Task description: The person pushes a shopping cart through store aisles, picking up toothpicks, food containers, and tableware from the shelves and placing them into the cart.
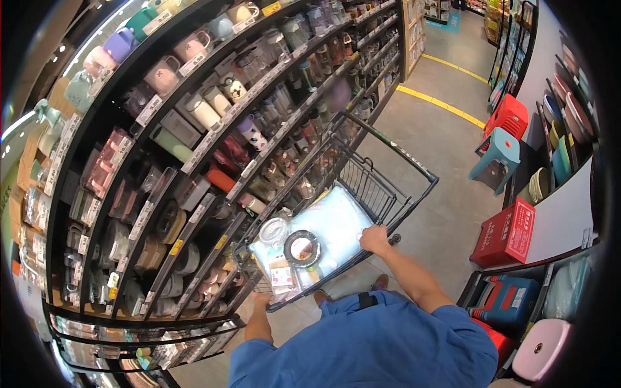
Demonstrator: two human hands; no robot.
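Note:
A black wire shopping cart [388, 191] stands in front of me, tilted across the view. My right hand [374, 239] is closed on the cart's near side rim. At its lower left corner, my left hand [262, 299] is wrapped on the edge, its fingers partly hidden. Inside the cart lies a large pale blue-white package [339, 223] in clear plastic. On and beside it are a round clear plastic container [273, 231], a round black-rimmed item [302, 249] with a pale, labelled middle, and a small printed white box [282, 276].
A tall shelf [213, 145] of mugs, bottles and containers runs close along the left. To the right are a red stool [508, 116], a blue stool [498, 155], a red box [501, 236] and a pink stool [542, 349]. Grey floor [420, 139] with yellow strips leads ahead.

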